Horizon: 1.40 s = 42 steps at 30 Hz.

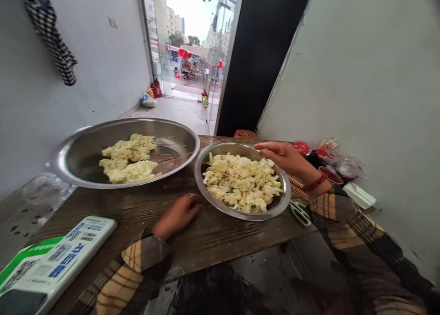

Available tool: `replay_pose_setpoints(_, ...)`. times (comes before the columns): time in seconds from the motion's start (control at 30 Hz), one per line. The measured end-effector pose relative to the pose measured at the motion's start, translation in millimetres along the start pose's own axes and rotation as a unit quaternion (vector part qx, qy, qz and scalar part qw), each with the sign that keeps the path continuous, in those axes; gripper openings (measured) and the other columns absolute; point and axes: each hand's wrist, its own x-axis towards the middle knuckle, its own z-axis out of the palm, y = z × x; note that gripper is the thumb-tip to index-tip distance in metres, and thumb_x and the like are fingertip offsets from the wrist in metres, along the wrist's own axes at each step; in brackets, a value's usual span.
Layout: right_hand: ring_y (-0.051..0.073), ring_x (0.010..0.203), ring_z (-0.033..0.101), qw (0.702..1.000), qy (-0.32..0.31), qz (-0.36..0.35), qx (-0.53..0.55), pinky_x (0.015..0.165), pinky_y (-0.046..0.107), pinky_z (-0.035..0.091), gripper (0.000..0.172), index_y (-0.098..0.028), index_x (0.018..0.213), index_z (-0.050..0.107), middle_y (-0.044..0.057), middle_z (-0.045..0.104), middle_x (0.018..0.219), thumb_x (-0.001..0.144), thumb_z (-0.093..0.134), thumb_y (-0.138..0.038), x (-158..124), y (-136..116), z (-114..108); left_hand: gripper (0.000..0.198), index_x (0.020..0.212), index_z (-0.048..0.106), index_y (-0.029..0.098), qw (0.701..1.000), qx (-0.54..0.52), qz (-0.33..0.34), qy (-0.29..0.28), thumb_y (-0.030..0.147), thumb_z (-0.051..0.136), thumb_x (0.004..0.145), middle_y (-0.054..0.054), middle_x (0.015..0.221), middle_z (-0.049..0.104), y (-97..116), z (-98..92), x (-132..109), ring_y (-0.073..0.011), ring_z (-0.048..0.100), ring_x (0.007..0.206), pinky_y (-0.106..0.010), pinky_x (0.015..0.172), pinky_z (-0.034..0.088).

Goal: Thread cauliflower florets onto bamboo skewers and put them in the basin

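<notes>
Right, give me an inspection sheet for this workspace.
Surface: dark wooden table.
Job's things: cauliflower pieces in the round bowl; larger clumps in the wide basin.
Clutter: scissors right of the bowl; white printed device at the near left.
Hands: right hand at the bowl's far-right rim; left hand low, nearest the bowl; no held item visible.
Cables: nothing seen.
Surroundings: doorway ahead; checked cloth on the left wall.

We have free tabletop (216, 241) along near edge, past our left hand (177, 216). Oval basin (84, 159) and round bowl (240, 214) stand close, barring way between; scissors (300, 213), skewers (297, 187) crowd bowl's right side.
</notes>
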Motion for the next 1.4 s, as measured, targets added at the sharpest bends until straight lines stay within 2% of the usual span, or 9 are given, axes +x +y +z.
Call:
replay_pose_setpoints(0.13, 0.018, 0.084, 0.068, 0.988, 0.088, 0.123, -0.009, 0.071, 0.029, 0.054, 0.036, -0.016, 0.113, 0.066, 0.008, 0.072, 0.102, 0.090, 0.048, -0.035, -65.5, 55.1, -37.1, 0.044, 0.091, 0.069, 0.018, 0.996, -0.080, -0.032, 0.032, 0.056, 0.061, 0.069, -0.007, 0.093, 0.072, -4.2, -6.7, 8.1, -0.0256, 0.063, 0.085, -0.036, 0.081, 0.048)
replay_pose_setpoints(0.27, 0.018, 0.077, 0.069, 0.969, 0.115, 0.205, -0.082, 0.070, 0.029, 0.053, 0.036, -0.014, 0.106, 0.069, 0.008, 0.074, 0.092, 0.091, 0.042, -0.032, -114.6, 100.2, -54.5, 0.049, 0.091, 0.068, 0.023, 0.973, -0.165, -0.115, 0.109, 0.062, 0.067, 0.062, -0.001, 0.084, 0.071, 2.5, -13.9, 9.3, -0.0203, 0.060, 0.075, -0.030, 0.069, 0.048)
replay_pose_setpoints(0.43, 0.021, 0.081, 0.067, 0.960, 0.088, 0.232, -0.132, 0.075, 0.030, 0.048, 0.025, -0.016, 0.092, 0.074, 0.007, 0.075, 0.090, 0.084, 0.052, -0.026, -146.5, 141.7, -38.4, 0.042, 0.088, 0.068, 0.030, 0.944, -0.188, -0.158, 0.220, 0.060, 0.070, 0.060, 0.005, 0.070, 0.065, 24.0, -24.6, -5.2, -0.0145, 0.052, 0.065, -0.026, 0.061, 0.042)
replay_pose_setpoints(0.6, 0.019, 0.084, 0.065, 0.960, 0.025, 0.231, -0.155, 0.074, 0.026, 0.044, 0.021, -0.019, 0.091, 0.074, 0.005, 0.074, 0.092, 0.083, 0.055, -0.020, -143.4, 170.4, -3.4, 0.033, 0.096, 0.066, 0.028, 0.928, -0.170, -0.131, 0.306, 0.050, 0.065, 0.072, 0.005, 0.075, 0.062, 64.5, -36.0, -15.0, -0.0113, 0.052, 0.067, -0.024, 0.064, 0.042)
replay_pose_setpoints(0.73, 0.020, 0.086, 0.063, 0.952, 0.001, 0.240, -0.187, 0.071, 0.026, 0.041, 0.017, -0.018, 0.090, 0.072, 0.008, 0.071, 0.094, 0.082, 0.058, -0.021, -130.6, 186.5, 20.8, 0.037, 0.098, 0.065, 0.020, 0.939, -0.181, -0.073, 0.284, 0.046, 0.066, 0.072, 0.001, 0.072, 0.060, 110.3, -33.8, 0.9, -0.0107, 0.052, 0.061, -0.022, 0.055, 0.040)
replay_pose_setpoints(0.93, 0.021, 0.090, 0.059, 0.935, 0.002, 0.258, -0.244, 0.071, 0.028, 0.038, 0.016, -0.017, 0.092, 0.066, 0.010, 0.065, 0.097, 0.088, 0.054, -0.028, -125.4, 201.8, 39.3, 0.033, 0.093, 0.065, 0.014, 0.944, -0.216, -0.021, 0.248, 0.039, 0.065, 0.072, 0.000, 0.064, 0.058, 157.1, -4.8, 45.4, -0.0089, 0.050, 0.053, -0.021, 0.048, 0.037)
replay_pose_setpoints(1.2, 0.022, 0.093, 0.058, 0.927, -0.002, 0.230, -0.297, 0.073, 0.029, 0.037, 0.017, -0.018, 0.094, 0.062, 0.009, 0.064, 0.097, 0.091, 0.051, -0.031, -129.5, 201.8, 41.0, 0.028, 0.091, 0.064, 0.014, 0.958, -0.192, 0.001, 0.213, 0.037, 0.060, 0.075, 0.000, 0.066, 0.058, 155.2, 22.1, 93.0, -0.0102, 0.051, 0.053, -0.023, 0.050, 0.036)
replay_pose_setpoints(1.3, 0.021, 0.092, 0.059, 0.926, -0.003, 0.230, -0.301, 0.072, 0.029, 0.038, 0.019, -0.018, 0.095, 0.062, 0.009, 0.064, 0.096, 0.092, 0.049, -0.032, -128.8, 203.3, 41.8, 0.023, 0.087, 0.065, 0.015, 0.970, -0.093, 0.013, 0.223, 0.034, 0.057, 0.076, -0.001, 0.066, 0.059, 150.1, 24.6, 110.6, -0.0127, 0.051, 0.057, -0.026, 0.055, 0.038)
replay_pose_setpoints(1.4, 0.021, 0.089, 0.061, 0.926, -0.006, 0.228, -0.303, 0.071, 0.029, 0.038, 0.021, -0.017, 0.092, 0.063, 0.010, 0.065, 0.093, 0.093, 0.047, -0.031, -126.5, 205.6, 43.8, 0.016, 0.079, 0.067, 0.016, 0.977, 0.068, 0.034, 0.197, 0.026, 0.055, 0.076, -0.003, 0.068, 0.059, 145.0, 29.0, 121.9, -0.0147, 0.051, 0.063, -0.028, 0.061, 0.037)
